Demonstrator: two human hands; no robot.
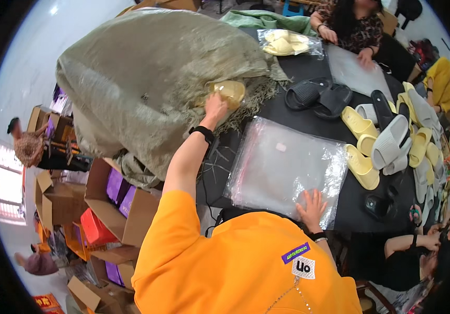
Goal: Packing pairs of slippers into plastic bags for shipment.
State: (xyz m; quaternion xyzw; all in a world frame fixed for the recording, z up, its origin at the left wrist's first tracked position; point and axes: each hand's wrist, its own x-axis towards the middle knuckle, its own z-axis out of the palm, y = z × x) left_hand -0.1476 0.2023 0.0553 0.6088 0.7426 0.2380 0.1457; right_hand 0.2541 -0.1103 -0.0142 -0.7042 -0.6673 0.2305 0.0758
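My left hand (215,109) reaches to the frayed mouth of a big grey-green woven sack (151,68). Its fingers are closed on the near edge of a yellow slipper (231,92), which looks wrapped in clear film and is partly inside the opening. A stack of clear plastic bags (282,159) lies on the dark table (267,107) in front of me. My right hand (313,210) rests on the lower right corner of that stack, fingers spread and holding nothing.
Black slides (319,97) lie beyond the bags; yellow slippers (362,167) and grey slippers (391,141) pile up at the right. A bagged yellow pair (287,43) sits at the far edge, near a co-worker's hands (365,56). Open cardboard boxes (141,212) stand at the left.
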